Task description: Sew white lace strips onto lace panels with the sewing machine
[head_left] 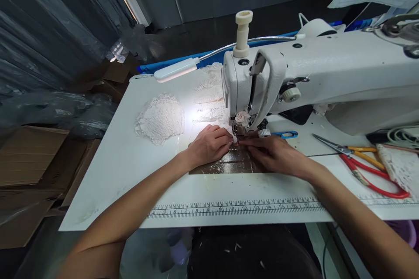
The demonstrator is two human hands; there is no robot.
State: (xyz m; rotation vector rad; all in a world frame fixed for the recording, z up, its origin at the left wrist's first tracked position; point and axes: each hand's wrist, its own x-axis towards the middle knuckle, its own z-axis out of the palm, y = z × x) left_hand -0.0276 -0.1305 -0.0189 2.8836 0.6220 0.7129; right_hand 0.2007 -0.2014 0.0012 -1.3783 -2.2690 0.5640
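A white industrial sewing machine (327, 74) stands on a white table (124, 165). Just in front of its presser foot (240, 130) my left hand (209, 144) and my right hand (271, 152) meet. Both pinch a small white piece of lace (235, 139) under the needle. The hands rest on a brown taped patch (235, 163) on the table top. A small cream fabric flower (241, 117) sits at the needle bar.
A pile of white lace pieces (160, 117) lies at the left, more lace (209, 91) behind the needle under a lit gooseneck lamp (176, 69). Red-handled and yellow-handled scissors (363, 165) and blue thread snips (286, 134) lie at the right. A ruler strip (235, 208) edges the table. Cardboard boxes (29, 161) stand at the left.
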